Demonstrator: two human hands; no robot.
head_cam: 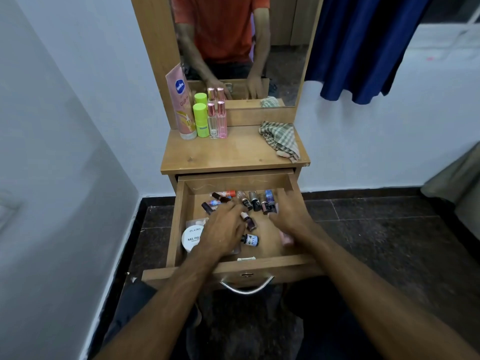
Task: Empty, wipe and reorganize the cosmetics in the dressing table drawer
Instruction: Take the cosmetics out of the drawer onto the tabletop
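While the pulled-out wooden drawer with its curved metal handle is standing open under the grainy wooden bench, both hands are reaching into it. At the drawer's left a round white plastic tub of nail polish remover pads is lying flat, partly under the left hand. That hand's grip is lying loosely spread, palm down, fingers relaxed and gripping nothing, its fingertips touching the scattered small glass nail polish bottles near the drawer's back. A dark bottle with a white label is lying just beside its knuckles. The right hand is likewise held flat and open, fingers stretched toward the bottles at the back right, a pink object showing blurred beneath its wrist.

Up on the bench, left to right, a tall pink squeeze tube, a lime-green capped bottle and two slim clear pink-capped spray bottles are standing upright against the mirror, and a crumpled green checked cloth is lying at the right edge.
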